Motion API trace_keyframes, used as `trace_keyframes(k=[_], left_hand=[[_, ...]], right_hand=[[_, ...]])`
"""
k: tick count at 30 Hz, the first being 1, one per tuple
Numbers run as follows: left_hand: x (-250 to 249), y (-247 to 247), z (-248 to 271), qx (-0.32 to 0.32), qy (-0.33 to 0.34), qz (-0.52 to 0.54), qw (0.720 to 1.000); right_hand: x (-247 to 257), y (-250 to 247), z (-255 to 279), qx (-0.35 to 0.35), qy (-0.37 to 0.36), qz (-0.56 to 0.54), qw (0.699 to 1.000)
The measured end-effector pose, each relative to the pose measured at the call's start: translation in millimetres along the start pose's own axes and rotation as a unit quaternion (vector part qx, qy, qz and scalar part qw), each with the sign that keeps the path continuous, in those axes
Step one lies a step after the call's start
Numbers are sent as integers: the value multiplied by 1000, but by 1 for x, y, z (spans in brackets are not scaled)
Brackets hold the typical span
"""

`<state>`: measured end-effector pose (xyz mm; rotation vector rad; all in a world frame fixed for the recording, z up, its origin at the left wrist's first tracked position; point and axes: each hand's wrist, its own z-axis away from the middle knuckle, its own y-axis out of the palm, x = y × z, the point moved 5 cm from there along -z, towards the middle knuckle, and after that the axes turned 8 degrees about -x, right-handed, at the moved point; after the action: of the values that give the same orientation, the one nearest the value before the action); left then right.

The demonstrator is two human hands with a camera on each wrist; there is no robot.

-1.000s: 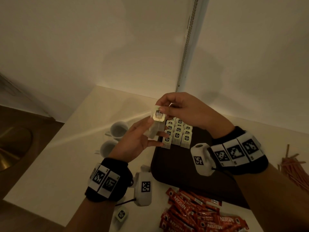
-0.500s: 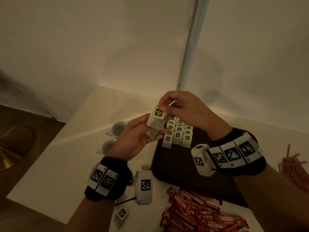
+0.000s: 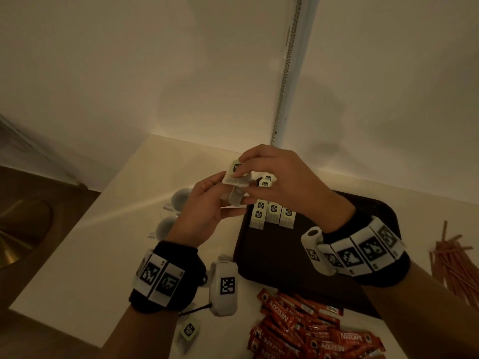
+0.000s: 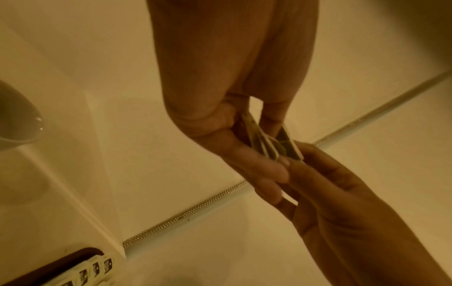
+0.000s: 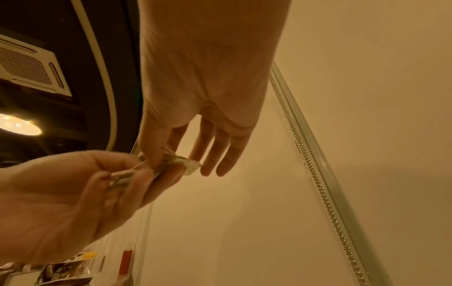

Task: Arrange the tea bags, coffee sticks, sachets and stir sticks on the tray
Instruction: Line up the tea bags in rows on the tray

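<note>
Two hands over tray [image 3: 324, 275] edge | we held tea bag [image 3: 234, 177]: right hand [image 3: 282, 182] pinched tag, left hand [image 3: 207, 211] pinched pouch | risk: string tangling, bag dropping onto laid rows [image 3: 272, 215].

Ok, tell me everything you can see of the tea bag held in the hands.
The held tea bag is a pale, papery pouch with a light square tag bearing a dark printed logo. It is lifted off the table, above the dark tray's far left corner. The right hand pinches its tag; the left hand grips its pouch.
</note>
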<state>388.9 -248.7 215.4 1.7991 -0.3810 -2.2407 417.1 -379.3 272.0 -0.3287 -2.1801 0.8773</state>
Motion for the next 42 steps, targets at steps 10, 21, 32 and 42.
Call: trace_keyframes(k=[10,21,32,42], left_hand=[[-7,1,6,37,-13,-32,999],[-14,6,6,17,35,-24,999],[-20,4,5,-69,141,-170,973],[-30,9,11,-75,226,-195,951]], right_hand=[[-4,-9,3,-23,-50,7,998],[-1,-11,1,-35,11,-120,992],[-2,-12,-1,-88,85,-211,970],[2,-21,-1,-76,48,-146,985]])
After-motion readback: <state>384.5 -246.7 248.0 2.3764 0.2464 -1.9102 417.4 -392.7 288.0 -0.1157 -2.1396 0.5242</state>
